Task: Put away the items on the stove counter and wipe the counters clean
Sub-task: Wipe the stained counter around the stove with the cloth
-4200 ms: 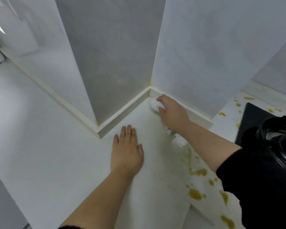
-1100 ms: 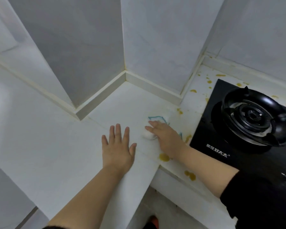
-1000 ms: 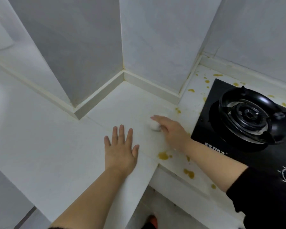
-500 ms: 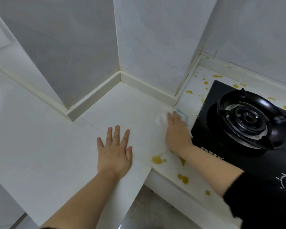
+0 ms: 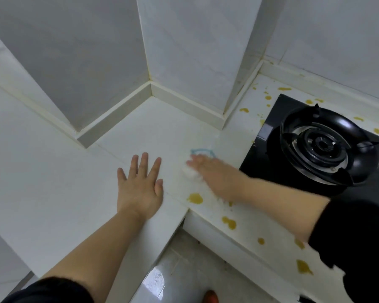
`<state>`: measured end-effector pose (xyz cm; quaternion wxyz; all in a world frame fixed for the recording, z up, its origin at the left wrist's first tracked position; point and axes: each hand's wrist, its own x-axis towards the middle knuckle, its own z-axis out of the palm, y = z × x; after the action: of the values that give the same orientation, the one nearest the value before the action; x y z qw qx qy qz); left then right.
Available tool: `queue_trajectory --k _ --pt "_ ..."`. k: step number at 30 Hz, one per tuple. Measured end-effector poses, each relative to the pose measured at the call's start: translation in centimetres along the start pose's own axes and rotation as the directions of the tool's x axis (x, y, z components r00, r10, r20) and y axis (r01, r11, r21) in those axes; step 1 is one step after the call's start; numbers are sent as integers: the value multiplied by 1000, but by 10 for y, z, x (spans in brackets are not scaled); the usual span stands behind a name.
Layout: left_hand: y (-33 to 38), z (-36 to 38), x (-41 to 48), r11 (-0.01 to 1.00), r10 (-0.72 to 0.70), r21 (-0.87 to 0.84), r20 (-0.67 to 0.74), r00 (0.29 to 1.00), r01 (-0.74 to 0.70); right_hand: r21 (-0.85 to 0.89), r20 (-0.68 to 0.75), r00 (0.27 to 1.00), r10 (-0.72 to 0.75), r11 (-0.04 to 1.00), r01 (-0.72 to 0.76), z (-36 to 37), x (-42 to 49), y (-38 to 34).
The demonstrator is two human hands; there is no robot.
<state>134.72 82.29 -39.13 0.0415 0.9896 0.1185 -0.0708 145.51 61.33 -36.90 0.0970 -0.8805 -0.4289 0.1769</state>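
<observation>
My right hand lies blurred over a white cloth with a blue edge and presses it flat on the white counter, just left of the black gas stove. The fingers look straight across the cloth. My left hand rests flat on the counter with fingers spread, holding nothing. Yellow-brown stains dot the counter in front of my right hand and along the stove's front and back edges.
Tiled walls and a jutting column close the counter's back, with a raised skirting at their foot. The counter's inner corner drops to a glossy floor, where a shoe tip shows.
My right hand has slid the cloth left and toward me from beside the stove's corner. My left hand has stayed flat in the same place.
</observation>
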Motion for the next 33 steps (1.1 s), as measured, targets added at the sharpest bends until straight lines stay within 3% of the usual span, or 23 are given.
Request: queue_trajectory --k 2,4,6,12,15,19,23,26,30,33 --pt "0 0 0 1000 1 -2 -2 1000 -1 30 16 989 148 988 -149 -12 20 21" --pt "0 2 0 1000 1 3 -8 1000 -1 96 -80 960 270 960 -262 -10 35 20" --pt "0 2 1 1000 4 1 -12 1000 -4 147 -140 939 314 944 -294 -1 37 4" --pt "-2 2 1 1000 8 3 5 1000 -8 225 -142 989 -43 971 75 25 4 -47" --pt "-2 2 0 1000 21 -6 1 1000 -21 231 -126 986 -113 963 140 38 -44 -36" --pt "-3 3 -1 999 37 -23 -13 999 -37 139 -111 994 22 990 -6 40 -102 -9" --pt "-2 6 0 999 35 -24 -42 999 -36 -1 -197 973 123 992 -125 39 -47 -46" --pt "-2 8 -1 998 43 -36 -49 998 -45 6 -213 960 180 983 -183 42 1 -81" --pt "-2 6 -4 998 64 -14 -42 997 -65 -47 -238 945 225 969 -242 50 -36 -73" --pt "0 5 -16 993 121 -9 -14 993 -121 -49 -381 849 367 909 -415 66 -106 -47"
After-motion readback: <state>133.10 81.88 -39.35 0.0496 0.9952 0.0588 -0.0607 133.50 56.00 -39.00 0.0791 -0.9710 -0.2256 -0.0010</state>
